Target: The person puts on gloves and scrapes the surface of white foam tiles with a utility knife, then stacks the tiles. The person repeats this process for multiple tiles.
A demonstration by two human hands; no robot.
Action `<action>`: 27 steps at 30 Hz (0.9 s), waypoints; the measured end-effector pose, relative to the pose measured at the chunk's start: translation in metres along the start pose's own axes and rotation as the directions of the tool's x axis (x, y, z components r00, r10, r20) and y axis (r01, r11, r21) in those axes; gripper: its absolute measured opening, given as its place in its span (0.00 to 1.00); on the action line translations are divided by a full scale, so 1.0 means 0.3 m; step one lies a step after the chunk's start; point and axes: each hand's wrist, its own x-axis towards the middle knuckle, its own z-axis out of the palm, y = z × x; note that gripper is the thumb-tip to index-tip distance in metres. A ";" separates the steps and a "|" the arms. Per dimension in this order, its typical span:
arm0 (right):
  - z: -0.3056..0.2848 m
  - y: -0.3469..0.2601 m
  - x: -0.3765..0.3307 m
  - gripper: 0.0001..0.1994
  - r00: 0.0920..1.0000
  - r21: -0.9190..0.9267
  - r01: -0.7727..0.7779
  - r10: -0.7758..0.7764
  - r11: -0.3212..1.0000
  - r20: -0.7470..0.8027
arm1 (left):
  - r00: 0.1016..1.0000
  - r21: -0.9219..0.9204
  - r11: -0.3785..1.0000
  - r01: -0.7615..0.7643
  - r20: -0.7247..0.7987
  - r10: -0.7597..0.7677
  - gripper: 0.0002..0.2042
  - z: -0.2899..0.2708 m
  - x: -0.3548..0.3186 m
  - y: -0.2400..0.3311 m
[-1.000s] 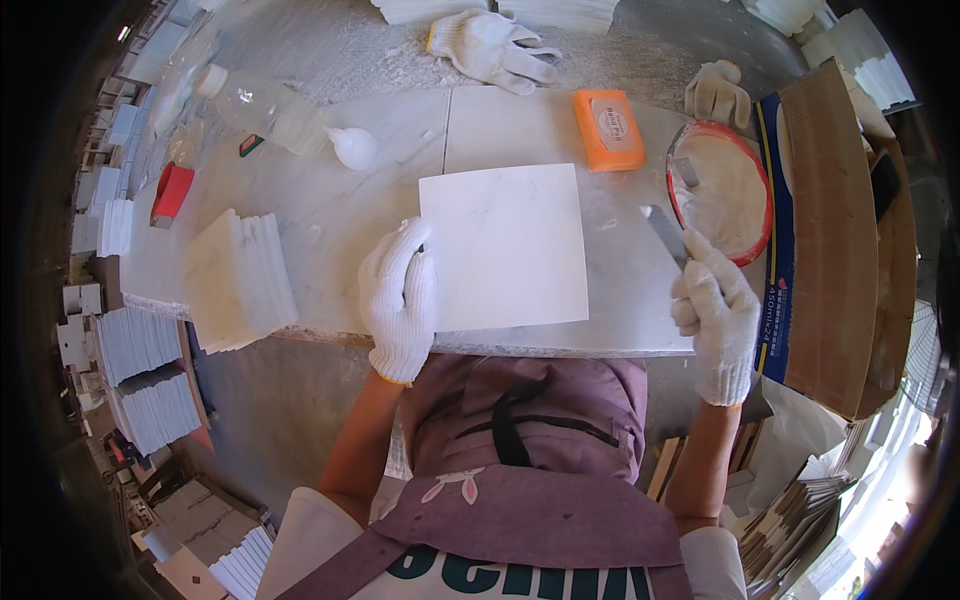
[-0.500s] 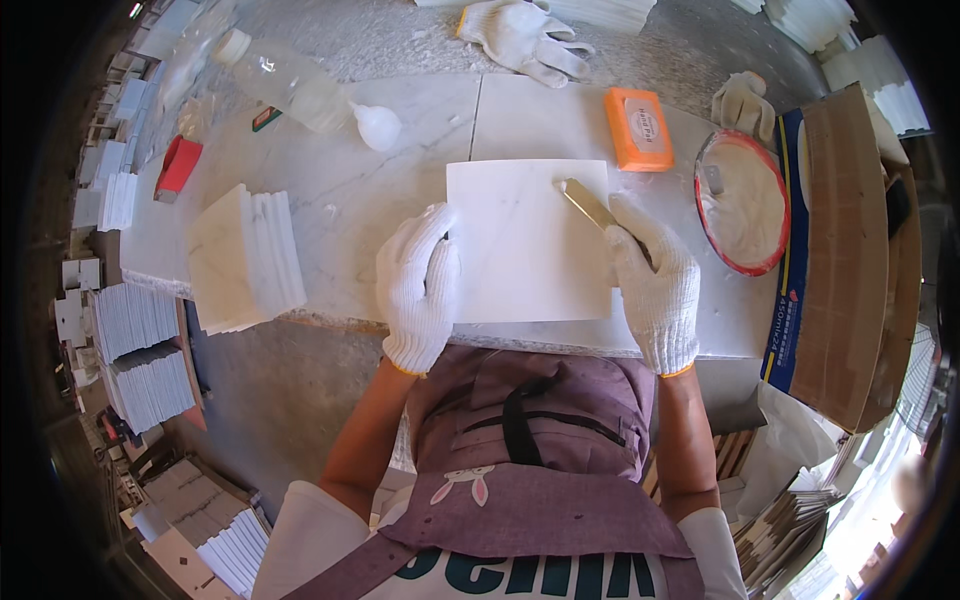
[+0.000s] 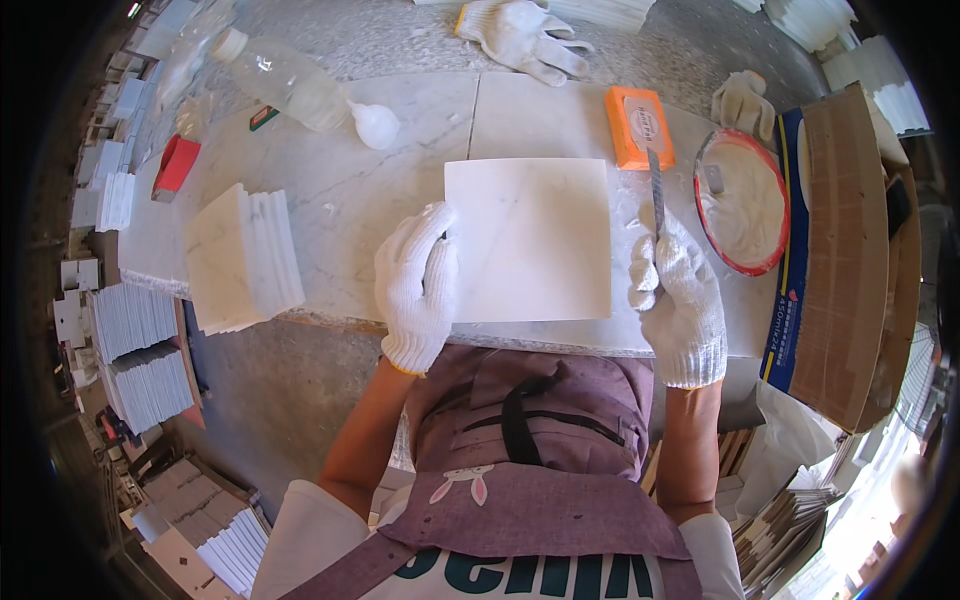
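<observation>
A square white tile (image 3: 528, 240) lies on the marble-patterned tabletop in front of me. My left hand (image 3: 418, 275), in a white knit glove, is closed at the tile's left edge, thumb and fingers against it. A small dark spot shows between the fingertips and the edge. To the right of the tile, my gloved right hand (image 3: 682, 295) is closed around a narrow flat metal blade (image 3: 656, 190). That blade points away from me, its tip over an orange box (image 3: 627, 140). Beyond the hand sits a red-rimmed round container of white paste (image 3: 745, 205).
At the left stand several marble-patterned tiles (image 3: 245, 262). Behind them are a red object (image 3: 176, 167), a clear bottle (image 3: 290, 85) and a white bulb-shaped piece (image 3: 376, 126). Spare gloves (image 3: 525, 40) lie at the back. A cardboard box (image 3: 840, 250) borders the right side.
My right hand has moved right, off the tile's right edge, and turned the metal blade from pointing left across the tile to pointing away from me. My left hand stays at the tile's edge.
</observation>
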 end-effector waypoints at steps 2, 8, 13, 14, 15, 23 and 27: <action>-0.024 0.033 -0.019 0.15 0.994 0.202 -0.086 0.070 0.976 0.090 | 1.000 -0.004 1.000 -0.002 0.003 0.002 0.15 0.000 0.005 0.007; 0.030 0.015 -0.047 0.13 0.993 0.042 -0.101 0.098 0.994 0.066 | 1.000 0.004 1.000 0.003 0.000 -0.003 0.14 -0.001 0.002 0.004; 0.052 -0.046 -0.043 0.21 0.989 -0.156 -0.091 0.108 0.984 0.101 | 1.000 0.010 1.000 0.005 0.010 -0.005 0.14 -0.001 0.002 0.004; 0.049 -0.052 -0.041 0.22 0.990 -0.197 -0.093 0.112 0.976 0.086 | 1.000 0.013 1.000 0.009 0.013 -0.009 0.14 0.000 0.003 0.004; 0.045 -0.056 -0.039 0.24 0.991 -0.238 -0.096 0.117 0.966 0.072 | 1.000 0.008 1.000 0.006 0.008 -0.006 0.14 0.000 0.002 0.003; 0.079 -0.050 -0.018 0.22 0.999 -0.709 0.045 -0.011 0.704 0.052 | 0.999 0.006 1.000 0.029 0.046 -0.029 0.14 -0.008 -0.002 0.011; 0.074 -0.036 0.008 0.20 0.984 -0.909 0.165 -0.130 0.382 0.124 | 0.999 0.009 1.000 0.014 0.032 -0.014 0.14 -0.006 0.001 0.013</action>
